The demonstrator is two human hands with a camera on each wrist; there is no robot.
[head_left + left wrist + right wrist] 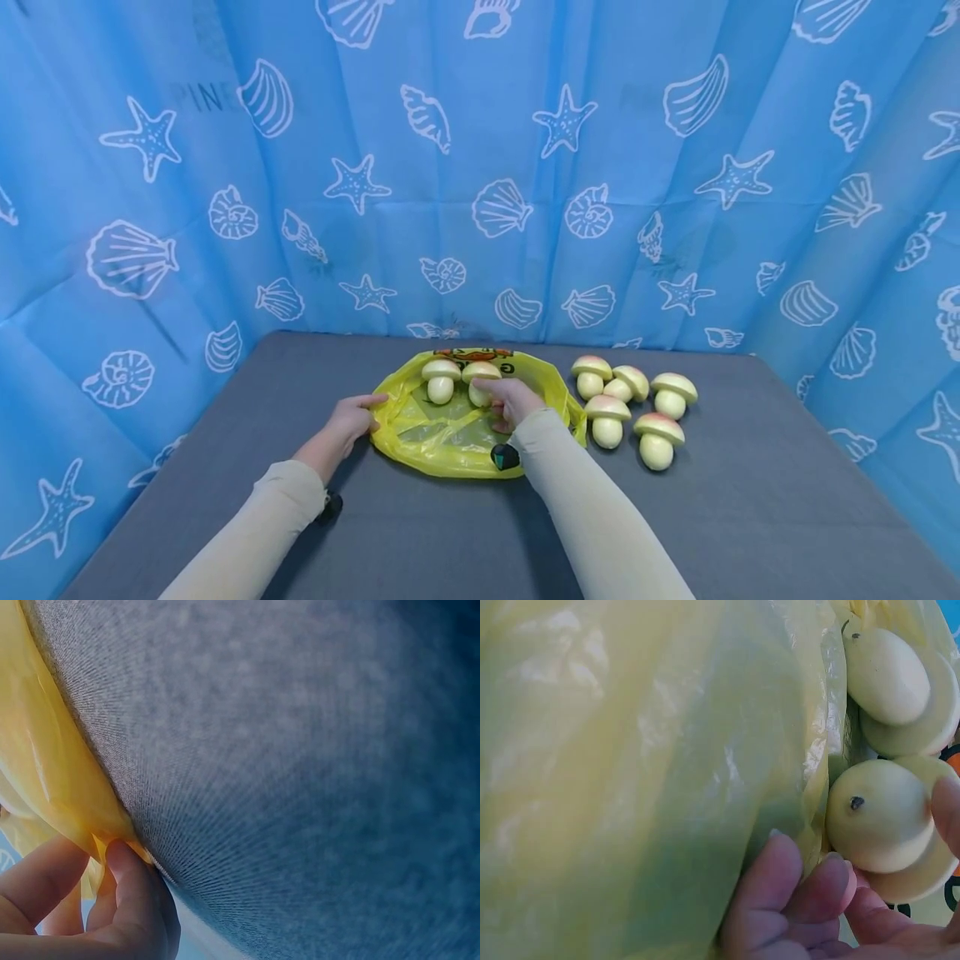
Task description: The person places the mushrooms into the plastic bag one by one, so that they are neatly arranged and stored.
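Observation:
A yellow plastic bag [457, 465] lies spread on the table, its mouth wide. My left hand [351, 419] pinches its left rim; in the left wrist view thumb and fingertips gather the yellow film [56, 750]. Inside, toward the back, two toy mushrooms with pale caps and round stems sit side by side. Around the right-hand mushroom [877, 817] my right hand [517, 402] holds thumb and index finger, while its other fingers curl against the bag. The left-hand mushroom [441, 390] stands next to it, untouched.
Right of the bag, several more toy mushrooms with reddish-cream caps cluster on the grey tabletop [780, 483], the closest mushroom [607, 421] near the bag's rim. A blue curtain [465, 150] with white shells and starfish surrounds the table's back and sides.

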